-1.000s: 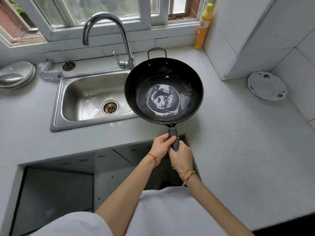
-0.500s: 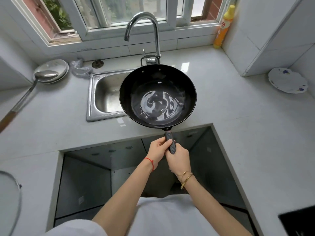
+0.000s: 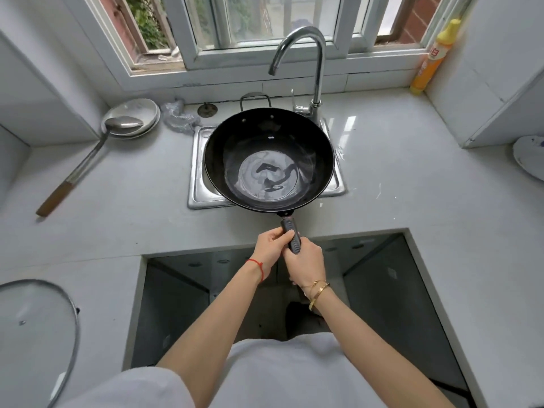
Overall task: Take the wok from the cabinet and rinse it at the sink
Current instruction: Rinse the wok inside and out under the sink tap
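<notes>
Our fingers (image 3: 290,233) curl round the wok's handle (image 3: 291,235), left hand (image 3: 270,248) forward and right hand (image 3: 306,265) behind it. Since a second ago the wok (image 3: 269,160) has swung leftward from over the table (image 3: 412,184) to hang over the sink (image 3: 197,172), which suggests we are placed to swirl or tip. A shallow film of water (image 3: 269,179) lies in the wok; the sink's contents are hidden.

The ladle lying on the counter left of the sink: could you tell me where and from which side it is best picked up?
Probably by the wooden end of the ladle's handle, coming from above. The ladle lies slanted, its bowl resting in the stacked plates, and the wooden grip lies flat on the counter, nearest the person.
</notes>
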`<state>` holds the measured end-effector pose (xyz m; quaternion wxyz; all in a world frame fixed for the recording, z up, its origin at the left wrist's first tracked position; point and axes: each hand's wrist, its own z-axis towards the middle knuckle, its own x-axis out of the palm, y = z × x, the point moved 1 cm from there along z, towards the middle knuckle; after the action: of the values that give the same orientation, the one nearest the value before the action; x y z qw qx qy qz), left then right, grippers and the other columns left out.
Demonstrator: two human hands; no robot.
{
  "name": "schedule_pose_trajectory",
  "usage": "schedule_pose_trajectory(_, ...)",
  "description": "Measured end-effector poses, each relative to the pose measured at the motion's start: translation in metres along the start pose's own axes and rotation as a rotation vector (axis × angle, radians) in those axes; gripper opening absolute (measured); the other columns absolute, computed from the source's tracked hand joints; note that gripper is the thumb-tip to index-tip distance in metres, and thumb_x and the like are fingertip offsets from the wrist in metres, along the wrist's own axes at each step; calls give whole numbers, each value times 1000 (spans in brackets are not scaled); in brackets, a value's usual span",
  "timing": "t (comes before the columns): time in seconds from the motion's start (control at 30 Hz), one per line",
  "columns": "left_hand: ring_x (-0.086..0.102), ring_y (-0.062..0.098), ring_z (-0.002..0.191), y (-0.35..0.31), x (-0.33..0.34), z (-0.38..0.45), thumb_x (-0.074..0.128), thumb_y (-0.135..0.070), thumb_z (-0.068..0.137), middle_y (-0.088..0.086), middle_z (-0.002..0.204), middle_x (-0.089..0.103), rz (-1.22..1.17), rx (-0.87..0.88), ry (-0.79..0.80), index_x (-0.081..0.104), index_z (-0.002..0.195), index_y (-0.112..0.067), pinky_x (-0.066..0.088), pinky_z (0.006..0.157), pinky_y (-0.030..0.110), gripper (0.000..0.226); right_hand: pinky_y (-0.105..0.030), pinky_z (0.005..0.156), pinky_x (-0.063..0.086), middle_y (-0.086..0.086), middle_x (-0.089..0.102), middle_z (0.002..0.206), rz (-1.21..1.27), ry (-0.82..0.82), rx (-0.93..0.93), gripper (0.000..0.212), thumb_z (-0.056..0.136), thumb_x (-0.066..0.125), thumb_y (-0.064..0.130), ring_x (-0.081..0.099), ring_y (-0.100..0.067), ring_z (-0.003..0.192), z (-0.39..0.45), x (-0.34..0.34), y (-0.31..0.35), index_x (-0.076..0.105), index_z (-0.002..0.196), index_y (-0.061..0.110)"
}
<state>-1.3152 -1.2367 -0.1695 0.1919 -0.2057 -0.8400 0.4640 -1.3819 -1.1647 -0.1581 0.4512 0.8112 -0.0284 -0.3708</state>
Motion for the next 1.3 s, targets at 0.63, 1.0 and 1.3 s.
schedule_pose_trajectory(0.63,66,24,108,-23,-21,86,58,-11,97,19,115,70,-13,-47,-90,68,117,1,53,94,27,26,-32,55,57,-3,65,75,-5,64,-62,23,95,56,34,61,-17,63,96,31,12,61,91,13)
schedule_pose_trajectory(1.0,65,19,102,-29,-34,99,56,-9,98,13,112,69,-44,-121,-77,66,119,0,53,88,20,25,-31,53,55,-2,65,74,-27,44,-51,24,94,56,34,61,-17,62,106,47,18,63,95,11)
schedule_pose_trajectory(1.3,64,22,105,-22,-44,102,54,-5,98,16,116,67,-51,-180,-45,61,124,4,55,79,17,29,-21,49,41,3,57,72,-54,45,14,22,94,58,28,54,-14,60,101,57,16,60,99,7)
